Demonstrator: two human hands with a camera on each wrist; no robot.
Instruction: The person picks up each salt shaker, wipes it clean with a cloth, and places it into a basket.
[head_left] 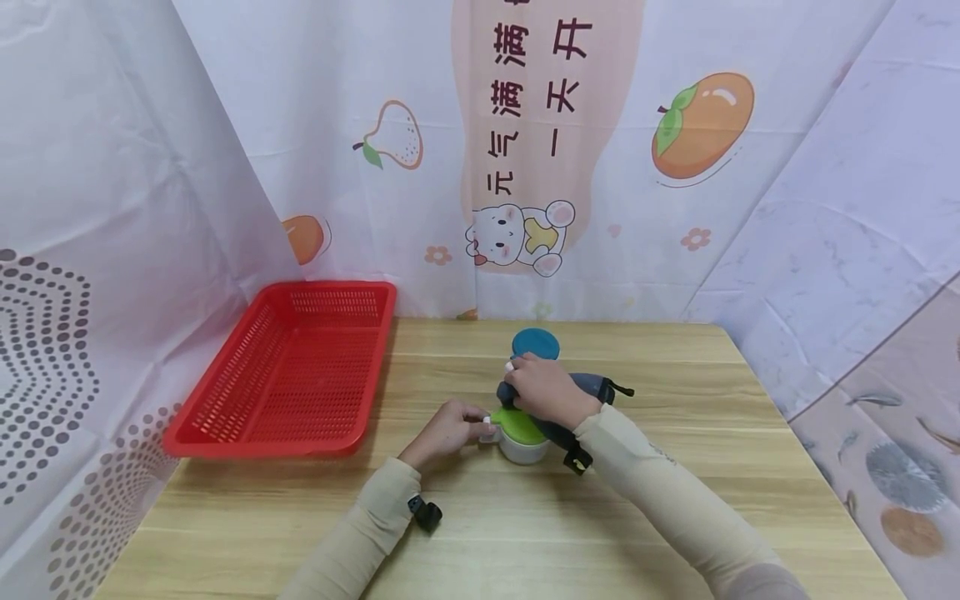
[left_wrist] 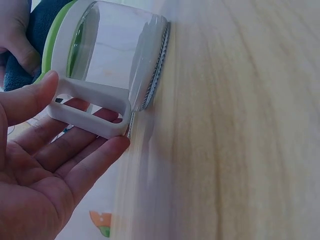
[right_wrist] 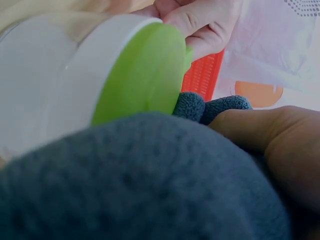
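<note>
- In the head view, we see the container (head_left: pixel 522 454) just below and right of the frame's centre, upright on the wooden table (head_left: pixel 487 542).
- Its green lid (head_left: pixel 520 426) is on top; from here we cannot see that its wall is transparent, but the left wrist view shows this at upper left.
- The left hand (head_left: pixel 448 431) is partly closed. In the left wrist view, we find its thumb at one end of the white handle (left_wrist: pixel 97 95), with fingers at the other end, so it pinches the handle.
- The right hand (head_left: pixel 547 385) is curled and grips a blue-grey cloth (right_wrist: pixel 150 175). Only the right wrist view lets us see clearly the fluffy surface, large in the lower part of the frame, and the thumb pressing it at right.
- In that same view, we see the cloth close against the lid; whether it touches, we cannot tell.
- Only the head view shows us the blue round object (head_left: pixel 536 343), behind the right hand, and the whole red basket (head_left: pixel 262 451) at left; the right wrist view gives just a red piece.
</note>
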